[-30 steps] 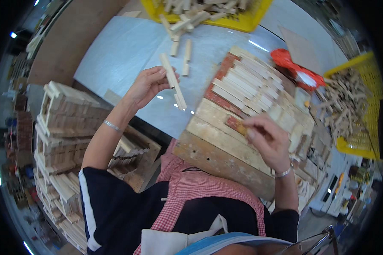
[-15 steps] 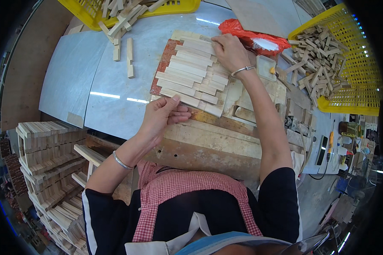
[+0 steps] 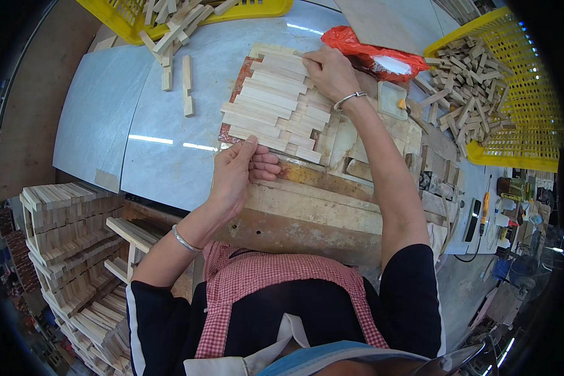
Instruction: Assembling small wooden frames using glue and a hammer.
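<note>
The left hand (image 3: 238, 172), fingers loosely parted, has its thumb at the near edge of the wooden sticks (image 3: 266, 103); the right hand (image 3: 332, 72) bunches its fingertips at their far edge, its grip unclear. They lie side by side over a red board (image 3: 242, 76) on the bench (image 3: 169, 116).

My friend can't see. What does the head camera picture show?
A person's left hand and right hand are at the near and far edges of pale wooden strips laid side by side. A red plastic bag lies between two yellow baskets of wooden pieces.
</note>
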{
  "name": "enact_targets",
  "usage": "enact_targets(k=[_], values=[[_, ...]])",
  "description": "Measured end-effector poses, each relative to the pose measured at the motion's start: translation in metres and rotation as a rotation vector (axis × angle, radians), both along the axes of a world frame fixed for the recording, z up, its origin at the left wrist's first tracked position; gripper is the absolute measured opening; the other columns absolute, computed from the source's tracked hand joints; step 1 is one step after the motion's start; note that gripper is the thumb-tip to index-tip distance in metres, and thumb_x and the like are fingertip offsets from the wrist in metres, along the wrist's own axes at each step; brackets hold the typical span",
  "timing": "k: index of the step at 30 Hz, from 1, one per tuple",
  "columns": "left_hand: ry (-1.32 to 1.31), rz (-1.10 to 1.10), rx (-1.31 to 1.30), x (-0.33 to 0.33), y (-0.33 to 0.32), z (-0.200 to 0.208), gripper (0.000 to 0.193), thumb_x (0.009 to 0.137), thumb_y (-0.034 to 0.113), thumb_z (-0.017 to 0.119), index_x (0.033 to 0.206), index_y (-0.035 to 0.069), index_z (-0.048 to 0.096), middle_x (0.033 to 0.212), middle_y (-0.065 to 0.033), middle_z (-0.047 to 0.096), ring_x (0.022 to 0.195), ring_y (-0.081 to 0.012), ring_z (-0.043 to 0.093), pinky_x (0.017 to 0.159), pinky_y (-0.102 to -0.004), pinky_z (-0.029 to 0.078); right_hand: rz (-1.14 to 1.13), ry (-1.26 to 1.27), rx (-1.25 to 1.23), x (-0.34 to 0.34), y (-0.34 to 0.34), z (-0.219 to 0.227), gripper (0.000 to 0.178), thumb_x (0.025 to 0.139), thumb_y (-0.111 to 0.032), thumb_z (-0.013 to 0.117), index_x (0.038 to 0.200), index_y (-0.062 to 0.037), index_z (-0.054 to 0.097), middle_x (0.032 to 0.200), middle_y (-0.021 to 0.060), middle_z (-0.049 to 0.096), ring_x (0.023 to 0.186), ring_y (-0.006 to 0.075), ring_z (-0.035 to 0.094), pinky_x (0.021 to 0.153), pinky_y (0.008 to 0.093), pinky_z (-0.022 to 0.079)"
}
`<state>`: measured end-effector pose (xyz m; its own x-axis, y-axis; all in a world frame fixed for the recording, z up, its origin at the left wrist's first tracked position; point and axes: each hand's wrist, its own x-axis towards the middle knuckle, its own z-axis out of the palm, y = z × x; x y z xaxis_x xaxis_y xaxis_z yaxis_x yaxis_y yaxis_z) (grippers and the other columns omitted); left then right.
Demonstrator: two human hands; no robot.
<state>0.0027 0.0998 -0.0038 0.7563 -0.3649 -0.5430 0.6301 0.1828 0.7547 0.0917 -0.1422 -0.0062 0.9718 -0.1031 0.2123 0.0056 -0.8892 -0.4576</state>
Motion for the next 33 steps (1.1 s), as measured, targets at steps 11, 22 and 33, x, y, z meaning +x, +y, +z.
enact_targets(k=[11, 22, 33], values=[[-0.698, 0.03, 0.197, 0.093, 0.039, 0.017, 0.041, 0.1, 0.035, 0.039, 0.108, -0.001, 0.058, 0.104, -0.0109, 0.062, 0.098, -0.0173, 0.058, 0.084, -0.0315, 0.046, -0.173, -0.311, 0.744, -0.043, -0.013, -0.017, 0.042, 0.096, -0.035, 0.051, 0.119, -0.001, 0.061, 0.116, 0.0145, 0.062, 0.112, 0.0216, 0.055, 0.098, 0.0323, 0.04], [-0.739, -0.424, 0.226, 0.142, -0.026, -0.015, 0.079, 0.095, 0.063, 0.011, 0.149, 0.006, 0.017, 0.154, -0.0141, 0.016, 0.143, -0.0279, 0.014, 0.116, -0.0362, 0.01, -0.22, -0.33, 0.918, -0.04, 0.024, -0.015, 0.063, 0.099, -0.048, 0.035, 0.134, 0.0041, 0.043, 0.137, 0.0164, 0.047, 0.131, 0.0234, 0.039, 0.11, 0.0326, 0.025], [-0.764, -0.35, 0.285, 0.132, -0.025, -0.016, 0.074, 0.097, 0.059, 0.012, 0.147, 0.007, 0.024, 0.15, -0.0169, 0.028, 0.14, -0.0295, 0.022, 0.116, -0.0356, 0.013, -0.24, -0.325, 0.884, -0.029, 0.031, -0.019, 0.068, 0.099, -0.052, 0.033, 0.135, 0.005, 0.041, 0.139, 0.0185, 0.044, 0.133, 0.0254, 0.036, 0.111, 0.0331, 0.024]])
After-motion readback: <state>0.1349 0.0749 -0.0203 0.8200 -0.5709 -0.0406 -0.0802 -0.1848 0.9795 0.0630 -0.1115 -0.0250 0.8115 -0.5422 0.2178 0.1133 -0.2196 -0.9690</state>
